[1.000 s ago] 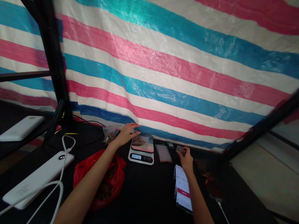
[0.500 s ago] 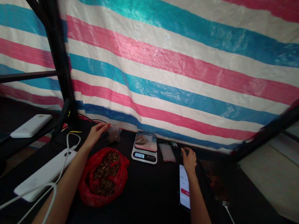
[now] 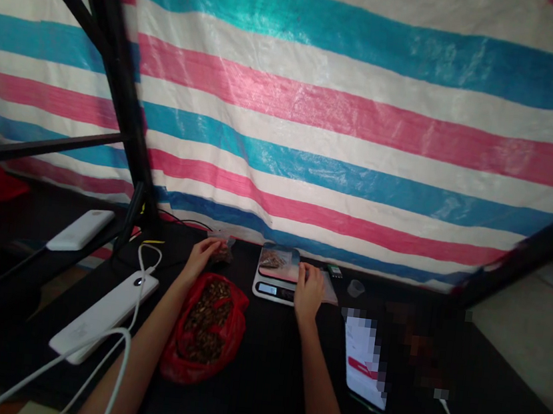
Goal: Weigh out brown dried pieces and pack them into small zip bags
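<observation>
A small clear plastic bag of brown pieces lies by the back of the table, and the fingers of my left hand are closed on its near left part. On the white kitchen scale rests another clear bag of brown bits. My right hand is at the scale's right edge, fingers bent and a little apart, with nothing visible in it. Flat empty-looking clear bags are partly hidden behind this hand. An open red plastic bag full of brown pieces stands between my forearms.
Right of the scale stand a small clear cup and a small dark-and-green item. A lit phone lies nearer me. At left are a white power bank with cables and another white device. Striped sheeting hangs behind.
My right hand has moved left from the small cup to the scale's edge, uncovering the cup and phone. The left hand now covers more of its bag. The view has shifted slightly.
</observation>
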### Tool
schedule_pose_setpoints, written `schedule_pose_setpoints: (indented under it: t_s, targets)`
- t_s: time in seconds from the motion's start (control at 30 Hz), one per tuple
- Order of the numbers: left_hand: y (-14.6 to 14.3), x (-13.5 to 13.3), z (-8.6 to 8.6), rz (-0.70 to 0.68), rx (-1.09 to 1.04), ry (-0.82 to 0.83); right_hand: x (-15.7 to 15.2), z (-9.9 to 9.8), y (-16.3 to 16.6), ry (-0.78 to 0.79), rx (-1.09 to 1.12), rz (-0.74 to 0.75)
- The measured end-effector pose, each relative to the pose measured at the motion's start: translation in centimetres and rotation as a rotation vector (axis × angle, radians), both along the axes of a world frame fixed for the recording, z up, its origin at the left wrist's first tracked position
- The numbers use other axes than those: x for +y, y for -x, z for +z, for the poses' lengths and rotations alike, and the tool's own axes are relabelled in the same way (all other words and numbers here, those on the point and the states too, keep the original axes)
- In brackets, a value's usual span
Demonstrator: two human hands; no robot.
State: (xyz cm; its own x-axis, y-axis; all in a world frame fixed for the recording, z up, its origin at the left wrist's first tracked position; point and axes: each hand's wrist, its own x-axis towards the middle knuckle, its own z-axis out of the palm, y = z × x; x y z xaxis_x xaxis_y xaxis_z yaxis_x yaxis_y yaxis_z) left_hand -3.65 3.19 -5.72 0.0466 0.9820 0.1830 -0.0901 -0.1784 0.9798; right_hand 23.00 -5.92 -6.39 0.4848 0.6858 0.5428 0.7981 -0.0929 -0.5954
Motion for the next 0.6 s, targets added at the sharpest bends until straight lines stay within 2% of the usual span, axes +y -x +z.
schedule_pose_setpoints:
  t_s: [0.13, 0.27, 0.33, 0.47, 0.53, 0.6]
  targets:
    - [0.0, 0.1, 0.0, -0.005, 0.007, -0.002, -0.3, -0.3, -0.7, -0.015, -0.001, -0.015]
    - [-0.1, 0.0, -0.2, -0.011, 0.031, -0.005, -0.6, 0.3, -0.4, 0.034, -0.046, -0.004]
    - [0.0, 0.0, -0.3, -0.009, 0.048, -0.005, -0.9, 0.9, -1.1, 0.052, -0.091, -0.084]
    - [0.6, 0.0, -0.3, -0.028, 0.092, -0.028, -1.7, 1.3, -6.4, 0.091, -0.109, -0.463]
    - [0.9, -0.2, 0.1, -0.062, 0.111, -0.023, -2.1, 1.0, -9.9, 0.196, -0.134, -0.479]
    - [1.1, -0.7, 0.8, -0.12, 0.138, -0.003, -2.2, 0.6, -13.0, 0.384, -0.096, -0.414]
